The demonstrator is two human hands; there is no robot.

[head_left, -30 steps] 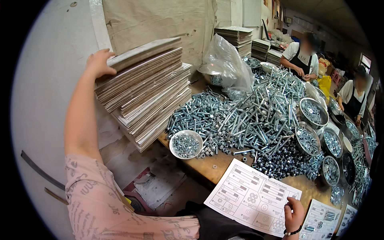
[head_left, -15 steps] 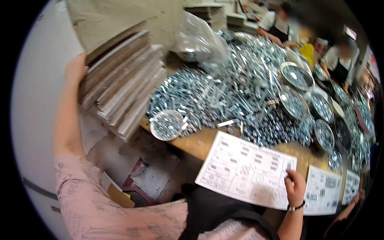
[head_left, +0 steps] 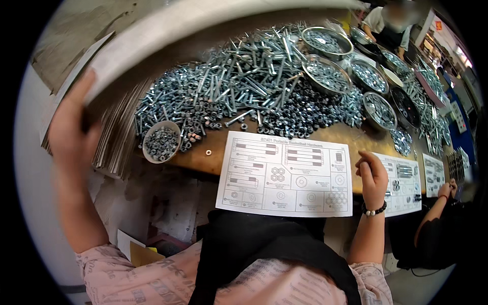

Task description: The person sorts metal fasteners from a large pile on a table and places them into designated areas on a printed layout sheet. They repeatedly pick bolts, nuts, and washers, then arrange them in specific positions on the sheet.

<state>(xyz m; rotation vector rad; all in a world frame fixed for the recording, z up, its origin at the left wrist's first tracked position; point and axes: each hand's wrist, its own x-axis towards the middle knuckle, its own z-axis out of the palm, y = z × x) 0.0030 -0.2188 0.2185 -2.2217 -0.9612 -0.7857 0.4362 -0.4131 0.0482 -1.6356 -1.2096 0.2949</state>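
My left hand is raised at the left, closed on the edge of a cardboard sheet. The sheet is blurred, with a pale face and brown side, and it arcs across the top of the view. Below it stands a stack of cardboard sheets, partly hidden by my hand and arm. My right hand rests with fingers curled, just beside the right edge of a white printed sheet with hardware drawings. Nothing shows between its fingers. That sheet lies at the table's front edge.
A large heap of metal bolts covers the wooden table, with dark nuts in front. A white bowl of nuts stands left. Several bowls of washers stand right. More printed sheets lie beside a co-worker's hand.
My left hand has lifted a cardboard sheet off the stack, and it now sweeps over the heap. The view has turned. My right hand has come off the printed sheet to its right side.
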